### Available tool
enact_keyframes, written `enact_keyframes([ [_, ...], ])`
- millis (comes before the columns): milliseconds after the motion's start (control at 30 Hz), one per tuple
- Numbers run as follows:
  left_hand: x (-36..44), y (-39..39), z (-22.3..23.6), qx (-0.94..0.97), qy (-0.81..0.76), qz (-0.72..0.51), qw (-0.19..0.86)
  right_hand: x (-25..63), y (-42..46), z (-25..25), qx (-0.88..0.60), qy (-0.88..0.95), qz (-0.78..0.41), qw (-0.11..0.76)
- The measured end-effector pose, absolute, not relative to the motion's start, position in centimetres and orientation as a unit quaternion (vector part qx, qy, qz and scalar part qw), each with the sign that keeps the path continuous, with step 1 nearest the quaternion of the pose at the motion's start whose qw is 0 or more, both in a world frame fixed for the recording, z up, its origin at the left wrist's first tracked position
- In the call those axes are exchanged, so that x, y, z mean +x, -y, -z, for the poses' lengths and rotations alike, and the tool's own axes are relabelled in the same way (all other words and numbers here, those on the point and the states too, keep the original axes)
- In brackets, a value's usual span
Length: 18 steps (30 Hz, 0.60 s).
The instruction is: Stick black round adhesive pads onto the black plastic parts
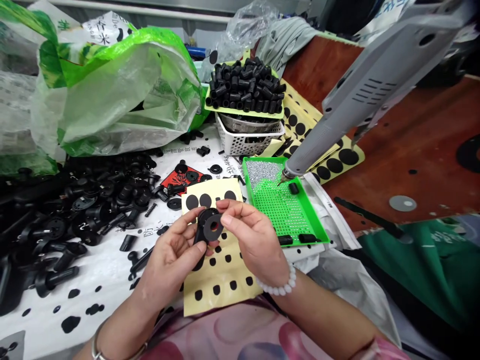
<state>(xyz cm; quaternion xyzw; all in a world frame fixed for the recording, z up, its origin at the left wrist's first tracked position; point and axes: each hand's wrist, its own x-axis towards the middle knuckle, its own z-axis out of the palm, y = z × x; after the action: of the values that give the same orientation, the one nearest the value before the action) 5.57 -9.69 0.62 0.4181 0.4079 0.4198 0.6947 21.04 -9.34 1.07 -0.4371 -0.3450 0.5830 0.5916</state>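
Centrally, the left hand (pixel 174 255) and right hand (pixel 249 235) both grasp one assembly above the lap. The left thumb and fingers hold a round black moulded plastic part (pixel 200 232), while the right fingertips (pixel 225 206) pinch a flat black ring washer (pixel 214 226), red at its centre hole, against it. A white beaded bracelet (pixel 277 285) circles the right wrist. Directly beneath lies a cream backing sheet with black adhesive dots (pixel 240 265). Just right, the tip of a grey handheld electric tool (pixel 360 105) hangs over a bright green perforated tray (pixel 307 200). Left, a heap of black moulded plastic parts (pixel 97 200) covers printed white paper (pixel 108 270). Upper centre, short black tubes (pixel 243 85) sit piled above a white plastic basket (pixel 243 142).
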Motion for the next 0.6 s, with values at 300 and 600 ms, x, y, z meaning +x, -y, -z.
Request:
enact_keyframes([
  [300, 5.37, 9.75, -0.64, 0.417, -0.408, -0.412, 0.7, 20.75, 9.15, -1.11, -0.474, 0.407, -0.516, 0.586],
  [600, 5.63, 9.9, -1.01, 0.412, -0.433, -0.418, 0.683, 20.79, 9.02, -0.68, -0.488, 0.437, -0.486, 0.578],
])
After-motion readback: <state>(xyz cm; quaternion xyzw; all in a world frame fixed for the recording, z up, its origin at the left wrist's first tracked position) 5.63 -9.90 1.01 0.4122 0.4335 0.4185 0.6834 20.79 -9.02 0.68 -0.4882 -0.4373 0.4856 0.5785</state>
